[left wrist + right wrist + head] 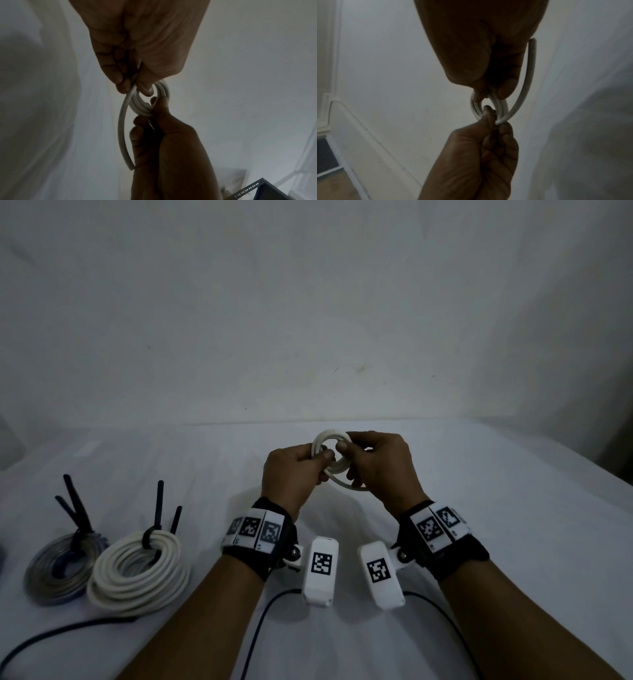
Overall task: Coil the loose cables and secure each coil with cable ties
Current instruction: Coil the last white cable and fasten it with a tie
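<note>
Both hands worked together above the white table (479, 508). Her or his left hand (294, 470) pinched one side of a small white cable coil (330, 440), and the right hand (380, 467) gripped the other side, so the loops could not spring open. One loose cable end (122, 135) curved out of the coil, not yet tucked in. To the left of this coil, two finished coils, a white one (137, 570) and a grey one (60, 570), lay on the table, each closed with black cable ties (159, 508). I think this third coil needed its tie next.
</note>
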